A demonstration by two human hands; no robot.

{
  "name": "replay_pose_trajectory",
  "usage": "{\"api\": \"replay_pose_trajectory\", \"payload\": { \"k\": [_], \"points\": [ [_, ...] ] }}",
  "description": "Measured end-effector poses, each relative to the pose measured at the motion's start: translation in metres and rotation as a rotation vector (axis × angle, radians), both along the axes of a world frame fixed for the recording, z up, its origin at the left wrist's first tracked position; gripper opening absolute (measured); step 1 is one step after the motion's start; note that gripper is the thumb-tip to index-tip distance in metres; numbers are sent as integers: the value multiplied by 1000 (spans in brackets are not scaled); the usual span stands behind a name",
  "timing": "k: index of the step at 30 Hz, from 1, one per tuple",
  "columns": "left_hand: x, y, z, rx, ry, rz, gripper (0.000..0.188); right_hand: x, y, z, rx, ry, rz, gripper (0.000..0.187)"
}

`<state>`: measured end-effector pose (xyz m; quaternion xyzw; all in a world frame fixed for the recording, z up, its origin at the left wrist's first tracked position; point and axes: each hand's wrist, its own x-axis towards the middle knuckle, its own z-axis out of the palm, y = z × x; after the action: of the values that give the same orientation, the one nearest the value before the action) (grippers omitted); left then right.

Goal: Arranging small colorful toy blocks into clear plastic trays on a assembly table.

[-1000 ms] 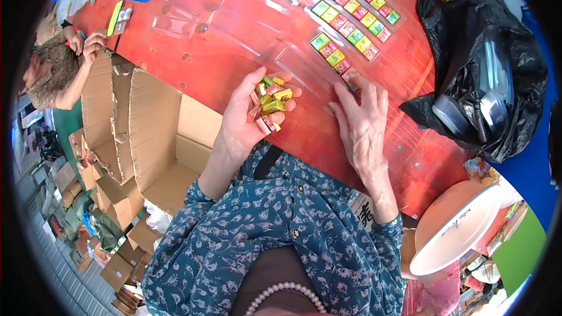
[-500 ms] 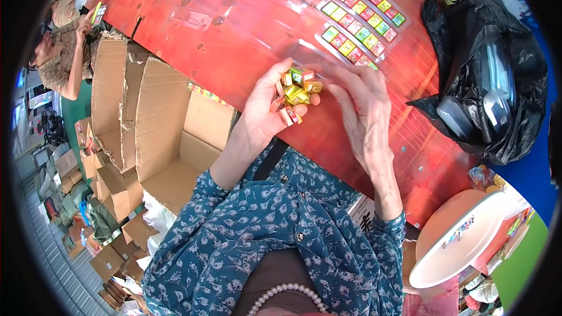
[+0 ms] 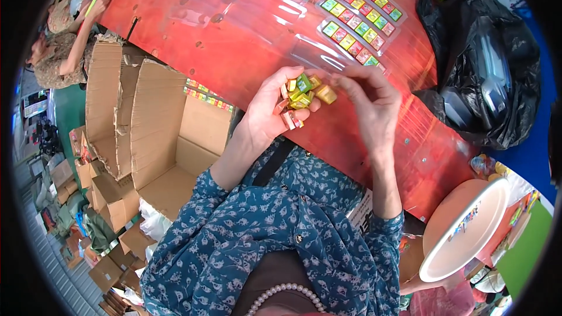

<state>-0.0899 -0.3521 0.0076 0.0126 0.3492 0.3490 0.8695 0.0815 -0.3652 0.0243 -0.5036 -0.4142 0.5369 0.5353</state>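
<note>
My left hand (image 3: 270, 105) is palm up, its fingers curled around a small heap of foil-bright little wrapped blocks (image 3: 300, 90), yellow, green and red. A yellow block (image 3: 326, 95) juts out at the heap's right side, just below my right fingertips. My right hand (image 3: 374, 102) is closed in a pinch, thumb against forefinger; whatever may be between them cannot be made out. Beyond my hands, a clear plastic tray (image 3: 321, 10) has rows of similar red, green and yellow blocks. Empty-looking clear plastic trays (image 3: 319, 52) lie beside it.
The red table (image 3: 170, 35) carries a black plastic bag (image 3: 430, 41) with clear plastic pieces at the right. A tilted pale basin (image 3: 436, 257) is at lower right. An opened cardboard box (image 3: 155, 123) stands at left. Another person (image 3: 73, 61) works at far left.
My right hand has drawn its extended fingers into a pinch beside the heap. A green block now shows on top, and a yellow one sticks out to the right.
</note>
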Motion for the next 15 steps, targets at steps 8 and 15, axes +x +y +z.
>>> {"api": "replay_pose_trajectory", "payload": {
  "k": [8,15],
  "points": [
    [5,17,-8,-10,71,102,35,-1,39,-25,172,-543,-49,14],
    [-11,33,-21,42,72,133,35,-6,64,-44,373,-735,141,15]
  ]
}}
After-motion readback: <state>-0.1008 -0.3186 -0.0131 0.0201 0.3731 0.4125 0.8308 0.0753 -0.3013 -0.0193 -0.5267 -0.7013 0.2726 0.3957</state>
